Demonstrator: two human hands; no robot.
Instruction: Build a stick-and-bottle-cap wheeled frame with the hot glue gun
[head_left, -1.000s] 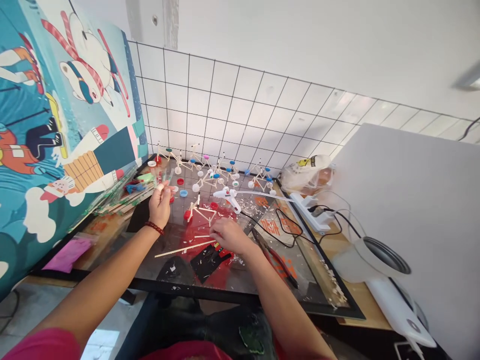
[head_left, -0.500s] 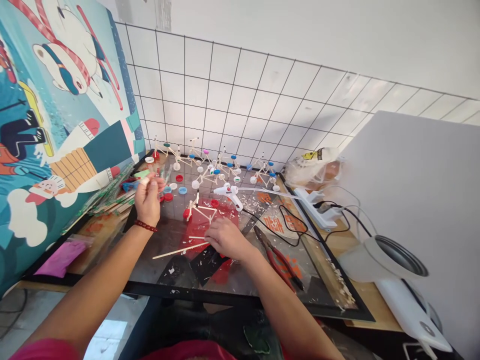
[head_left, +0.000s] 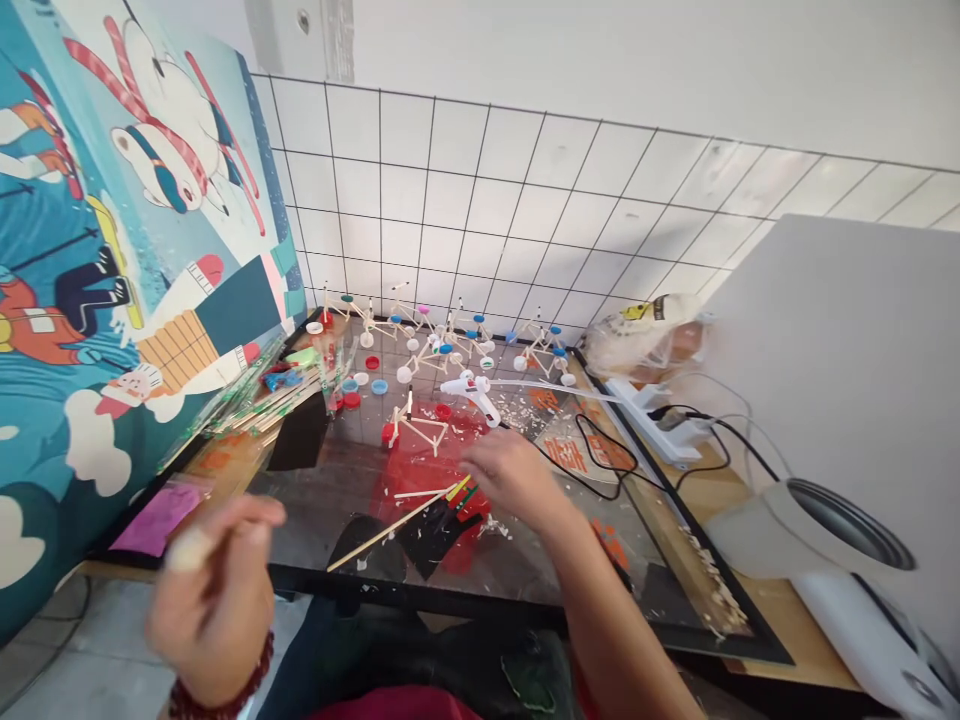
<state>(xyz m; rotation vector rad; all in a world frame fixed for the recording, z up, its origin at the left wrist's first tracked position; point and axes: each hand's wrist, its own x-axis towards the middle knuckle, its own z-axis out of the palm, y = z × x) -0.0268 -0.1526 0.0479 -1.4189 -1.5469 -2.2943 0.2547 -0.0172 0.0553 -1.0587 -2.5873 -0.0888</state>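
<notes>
Wire grid [head_left: 435, 98] rises behind a scrap-strewn tabletop [head_left: 337, 480]

Near the frame's center, the right hand [head_left: 506, 475] keeps its curled fingers close together by the upper end of a long thin stick [head_left: 375, 540], which slants toward lower left. A stick frame [head_left: 421, 440] with a red cap [head_left: 388, 434] stands just up-left of those fingertips. At lower left, the left hand [head_left: 214, 585] blurs, fingers bent toward the thumb. Whether either grips anything, I cannot tell.
</notes>
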